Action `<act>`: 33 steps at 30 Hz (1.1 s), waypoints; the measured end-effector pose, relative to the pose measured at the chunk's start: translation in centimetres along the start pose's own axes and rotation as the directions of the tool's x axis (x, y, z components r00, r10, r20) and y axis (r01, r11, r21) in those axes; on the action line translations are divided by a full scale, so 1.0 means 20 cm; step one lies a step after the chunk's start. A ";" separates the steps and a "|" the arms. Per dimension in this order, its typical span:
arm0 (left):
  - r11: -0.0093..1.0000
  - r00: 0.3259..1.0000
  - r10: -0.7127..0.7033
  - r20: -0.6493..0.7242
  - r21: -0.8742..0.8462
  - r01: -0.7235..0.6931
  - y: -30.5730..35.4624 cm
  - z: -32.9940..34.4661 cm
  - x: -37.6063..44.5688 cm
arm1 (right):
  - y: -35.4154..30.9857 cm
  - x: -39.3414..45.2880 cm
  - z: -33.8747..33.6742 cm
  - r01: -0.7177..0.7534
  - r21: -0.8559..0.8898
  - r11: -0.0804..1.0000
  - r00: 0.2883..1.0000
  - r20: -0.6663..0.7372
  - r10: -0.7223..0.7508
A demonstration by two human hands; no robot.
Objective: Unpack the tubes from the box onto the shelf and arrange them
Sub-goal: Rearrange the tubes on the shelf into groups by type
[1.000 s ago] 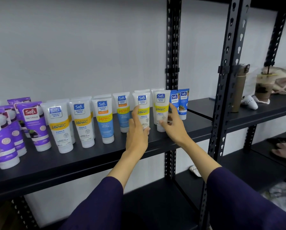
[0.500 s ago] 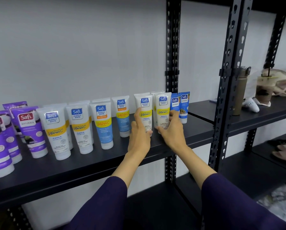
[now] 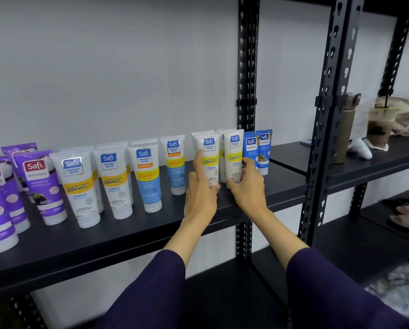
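Now both hands (image 3: 199,195) on 2 tubes (image 3: 209,160)

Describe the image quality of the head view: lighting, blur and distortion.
Head view: even, soft indoor light, no hard shadows on the wall. Wide-angle bending tilts the purple tubes at the left edge outward. Labels near the left hand and right hand read sharply. The iced drink cup and bottle on the right shelf look smeared. Slight glare on the white tubes.

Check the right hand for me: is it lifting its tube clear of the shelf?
No. The right hand grips a white tube whose cap end looks planted upright on the shelf.
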State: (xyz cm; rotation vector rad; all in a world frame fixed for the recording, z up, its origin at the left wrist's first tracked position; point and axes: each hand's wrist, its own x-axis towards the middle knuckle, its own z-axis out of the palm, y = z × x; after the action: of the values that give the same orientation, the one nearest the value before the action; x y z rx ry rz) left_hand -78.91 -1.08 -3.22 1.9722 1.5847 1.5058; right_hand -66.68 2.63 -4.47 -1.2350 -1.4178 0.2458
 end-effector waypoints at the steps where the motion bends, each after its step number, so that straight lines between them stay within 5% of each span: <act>1: 1.000 1.000 -0.001 0.000 -0.002 0.001 0.00 0.00 0.00 | 0.00 0.00 0.00 -0.005 -0.003 1.000 1.000 -0.001 0.005; 17: 0.977 0.986 0.123 -0.115 0.186 -0.100 0.16 -0.20 -0.10 | -0.25 -0.14 -0.13 0.210 -0.004 0.978 0.976 -0.062 -0.210; 25: 0.897 0.971 0.182 -0.158 0.431 -0.098 0.34 -0.80 0.08 | -0.78 -0.02 -0.04 0.457 -0.040 0.889 0.886 0.108 -0.451; 33: 0.746 0.984 -0.051 -0.173 0.648 0.153 0.19 -1.47 0.20 | -1.28 0.06 0.32 0.594 -0.028 0.804 0.753 0.371 -0.543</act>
State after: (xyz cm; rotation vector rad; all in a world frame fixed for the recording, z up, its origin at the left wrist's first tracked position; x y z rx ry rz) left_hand -100.04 -11.44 15.23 2.0590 2.5202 1.1458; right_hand -84.84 -4.00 13.41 -0.8286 -2.0886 -0.0756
